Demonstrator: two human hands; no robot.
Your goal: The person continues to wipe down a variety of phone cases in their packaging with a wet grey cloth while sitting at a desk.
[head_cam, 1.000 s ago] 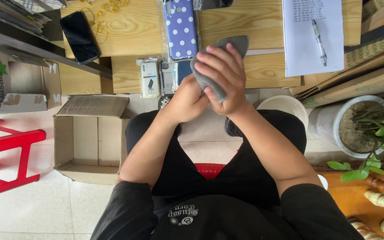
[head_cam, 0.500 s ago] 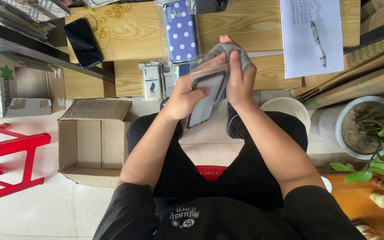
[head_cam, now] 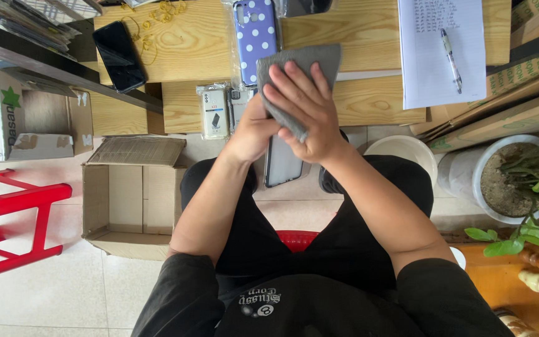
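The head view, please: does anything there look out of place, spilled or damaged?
Nothing looks spilled or broken. The right hand presses a grey cloth on a flat dark phone-like thing held by the left hand. Only the cardboard box lies open.

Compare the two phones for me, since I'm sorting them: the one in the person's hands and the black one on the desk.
The phone in hand is held up over the lap by the left hand; the black phone lies flat on the wooden desk. The held one is half hidden under a grey cloth pressed on by the right hand; the desk one is uncovered. Both are slim, dark rectangles.
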